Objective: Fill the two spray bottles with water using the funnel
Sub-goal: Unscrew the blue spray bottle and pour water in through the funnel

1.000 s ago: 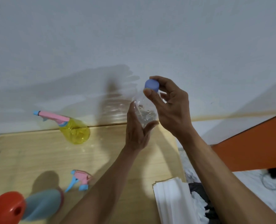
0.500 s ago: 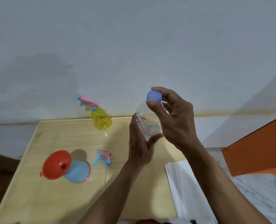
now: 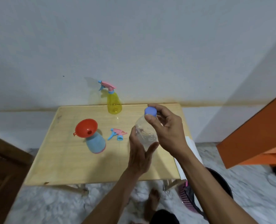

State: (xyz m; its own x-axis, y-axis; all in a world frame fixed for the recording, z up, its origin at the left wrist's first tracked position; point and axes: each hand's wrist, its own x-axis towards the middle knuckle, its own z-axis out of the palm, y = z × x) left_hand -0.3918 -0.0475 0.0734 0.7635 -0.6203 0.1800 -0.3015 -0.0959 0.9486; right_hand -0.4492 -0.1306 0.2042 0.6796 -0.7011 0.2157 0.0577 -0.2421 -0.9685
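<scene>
Clear bottle (image 3: 146, 132) held above table's (image 3: 101, 167) right edge: left hand (image 3: 139, 156) cups base, right fingers (image 3: 150, 118) pinch cap (image 3: 150, 111); thin plastic (likely light, squashy), grip low; funnel (image 3: 86, 128) sits in blue bottle (image 3: 96, 143) near left edge

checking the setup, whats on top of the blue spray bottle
A red funnel sits in the neck of the blue spray bottle. Its spout is hidden inside the neck. The bottle's spray head lies detached beside it on the table.
</scene>
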